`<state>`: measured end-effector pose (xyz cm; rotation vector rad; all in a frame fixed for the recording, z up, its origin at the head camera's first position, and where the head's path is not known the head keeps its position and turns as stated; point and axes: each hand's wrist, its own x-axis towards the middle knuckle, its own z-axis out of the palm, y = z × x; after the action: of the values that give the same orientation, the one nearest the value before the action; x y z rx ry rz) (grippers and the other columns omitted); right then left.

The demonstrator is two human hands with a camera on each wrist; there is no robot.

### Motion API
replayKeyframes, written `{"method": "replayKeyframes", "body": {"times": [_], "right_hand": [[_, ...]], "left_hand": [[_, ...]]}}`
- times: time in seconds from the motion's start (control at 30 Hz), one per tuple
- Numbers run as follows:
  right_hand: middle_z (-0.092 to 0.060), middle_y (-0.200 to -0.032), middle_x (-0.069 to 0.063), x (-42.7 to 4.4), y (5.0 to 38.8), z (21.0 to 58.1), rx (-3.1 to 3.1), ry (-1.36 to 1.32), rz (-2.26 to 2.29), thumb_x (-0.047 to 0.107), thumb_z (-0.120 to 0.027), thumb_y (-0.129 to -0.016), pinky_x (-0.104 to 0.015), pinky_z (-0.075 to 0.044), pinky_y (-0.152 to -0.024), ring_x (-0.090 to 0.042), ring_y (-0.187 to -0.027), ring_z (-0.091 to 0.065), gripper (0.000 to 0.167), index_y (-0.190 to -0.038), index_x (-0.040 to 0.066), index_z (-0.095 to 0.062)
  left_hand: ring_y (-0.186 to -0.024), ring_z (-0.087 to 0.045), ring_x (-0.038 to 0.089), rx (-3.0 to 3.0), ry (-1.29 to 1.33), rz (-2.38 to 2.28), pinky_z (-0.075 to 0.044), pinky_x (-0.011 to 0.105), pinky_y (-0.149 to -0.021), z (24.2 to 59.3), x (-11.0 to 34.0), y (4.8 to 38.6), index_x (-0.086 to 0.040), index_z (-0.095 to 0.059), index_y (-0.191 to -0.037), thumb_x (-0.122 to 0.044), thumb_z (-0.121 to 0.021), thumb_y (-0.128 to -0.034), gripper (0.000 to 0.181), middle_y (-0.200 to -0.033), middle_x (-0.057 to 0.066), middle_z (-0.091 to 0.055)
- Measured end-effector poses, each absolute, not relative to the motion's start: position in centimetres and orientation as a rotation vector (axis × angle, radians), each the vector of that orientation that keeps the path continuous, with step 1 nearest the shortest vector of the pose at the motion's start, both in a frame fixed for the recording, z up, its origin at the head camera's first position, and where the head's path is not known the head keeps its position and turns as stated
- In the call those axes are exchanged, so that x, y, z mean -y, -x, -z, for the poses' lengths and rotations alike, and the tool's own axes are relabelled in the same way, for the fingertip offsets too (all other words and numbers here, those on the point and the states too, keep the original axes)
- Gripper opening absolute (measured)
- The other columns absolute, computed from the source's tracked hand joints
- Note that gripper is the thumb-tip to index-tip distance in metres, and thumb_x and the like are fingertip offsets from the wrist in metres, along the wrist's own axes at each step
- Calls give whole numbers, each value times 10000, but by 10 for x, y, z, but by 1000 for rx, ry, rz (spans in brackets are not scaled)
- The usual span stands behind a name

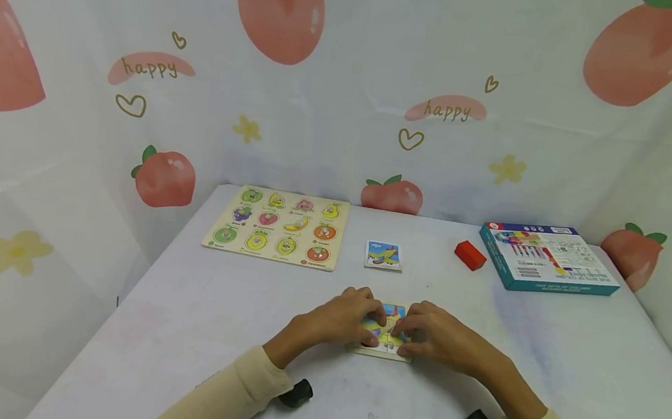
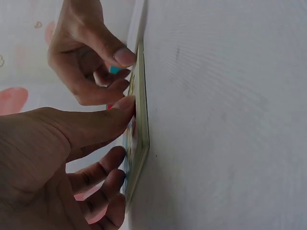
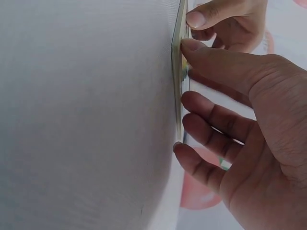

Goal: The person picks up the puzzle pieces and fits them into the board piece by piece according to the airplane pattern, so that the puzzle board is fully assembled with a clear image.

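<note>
A small jigsaw puzzle (image 1: 387, 348) with a colourful picture lies in its pale board near the middle of the table. My left hand (image 1: 346, 318) rests its thumb and bent fingertips on the puzzle's left side. From the right, my right hand (image 1: 442, 336) pinches a puzzle piece (image 3: 184, 72) between thumb and index finger, low over the board. Its other fingers curve loosely beside the board's edge. In the left wrist view the board (image 2: 140, 124) appears edge-on, flat on the table. The fingers partly hide the picture.
Beyond the hands lies a square picture card (image 1: 384, 256) with an airplane. A wooden fruit board (image 1: 275, 227) is at the back left. At the back right sit a red block (image 1: 470, 255) and a flat teal-edged box (image 1: 554, 262). A peach-print curtain (image 1: 334, 112) hangs behind.
</note>
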<state>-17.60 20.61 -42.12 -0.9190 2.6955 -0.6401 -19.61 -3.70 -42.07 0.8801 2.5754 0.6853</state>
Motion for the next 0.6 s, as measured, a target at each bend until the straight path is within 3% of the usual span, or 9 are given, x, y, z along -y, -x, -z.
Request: {"method": "replayKeyframes", "body": {"times": [0.27,0.6], "right_hand": [[-634,-977,130,-205,175,421,-2727,765,678,389,-890,-859,-286,-549,-859,-105,-978,-558,296,-1055,211,-759],[-646,-994,118,-210,177,420,-2698,747,701,420,-893,-849,-294,-556,-868,-111,-982,-567,328,-1051,201,-755]], "left_hand": [[-1025,-517,75,-2507,-1144,-634,-418,207,-863,421,33,196,-270,-832,-1174,-130,-808,-947,268,-1129,-77,-647],[-1047,-534,65,-2490,-1218,-537,-420,204,-877,422,32,197,-304,-822,-1219,-155,-783,-972,291,-1203,-41,-660]]}}
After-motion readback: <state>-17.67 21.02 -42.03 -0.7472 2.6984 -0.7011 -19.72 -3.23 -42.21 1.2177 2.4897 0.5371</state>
